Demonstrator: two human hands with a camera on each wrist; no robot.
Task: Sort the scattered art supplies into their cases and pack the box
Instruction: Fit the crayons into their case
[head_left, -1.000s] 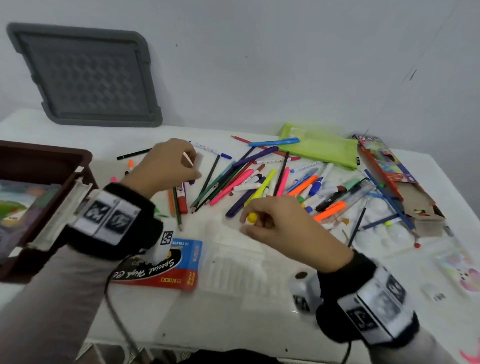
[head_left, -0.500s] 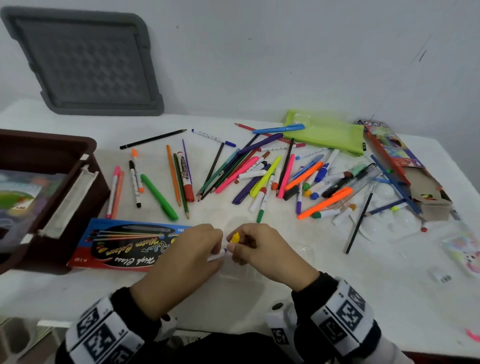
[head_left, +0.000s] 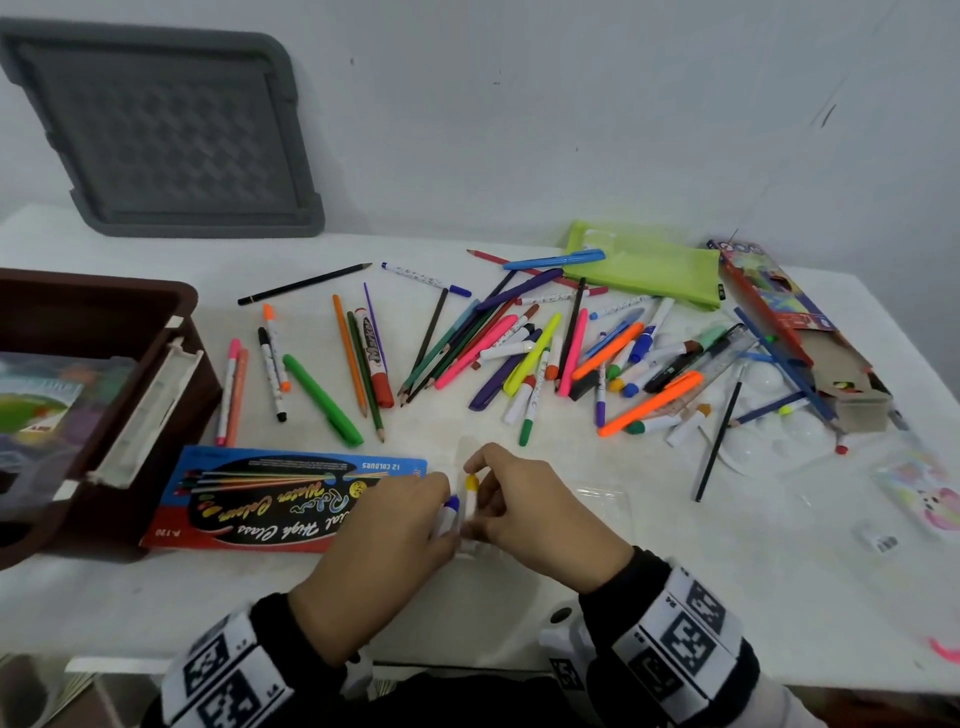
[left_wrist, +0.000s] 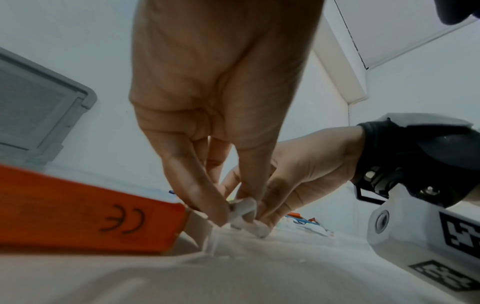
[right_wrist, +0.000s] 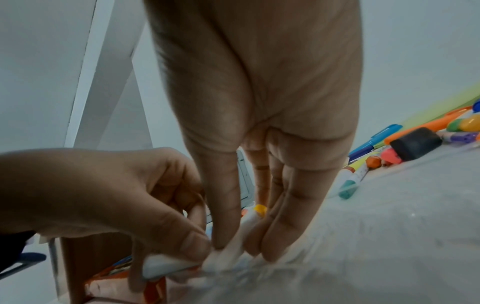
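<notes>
My left hand (head_left: 441, 522) pinches a white marker with a blue cap (head_left: 451, 505). Right beside it, my right hand (head_left: 480, 514) pinches a white marker with a yellow cap (head_left: 471, 483). Both markers point down into a clear plastic marker tray (head_left: 605, 501) at the table's front. In the left wrist view my left fingers (left_wrist: 207, 197) close on the white barrel (left_wrist: 242, 207). In the right wrist view the yellow-capped marker (right_wrist: 255, 212) runs between my right fingers (right_wrist: 283, 232). Loose pens and pencils (head_left: 519, 348) lie scattered behind.
A blue and red colour-pen box (head_left: 291, 493) lies left of my hands. A brown box (head_left: 171, 332) stands at the left edge. A grey lid (head_left: 166, 130) leans on the wall. A green pouch (head_left: 644, 265) and an open cardboard pencil box (head_left: 810, 343) lie at the back right.
My left hand came back from the pen pile with a blue-capped marker and joined the right hand at the front. Both markers now stand side by side over the clear tray.
</notes>
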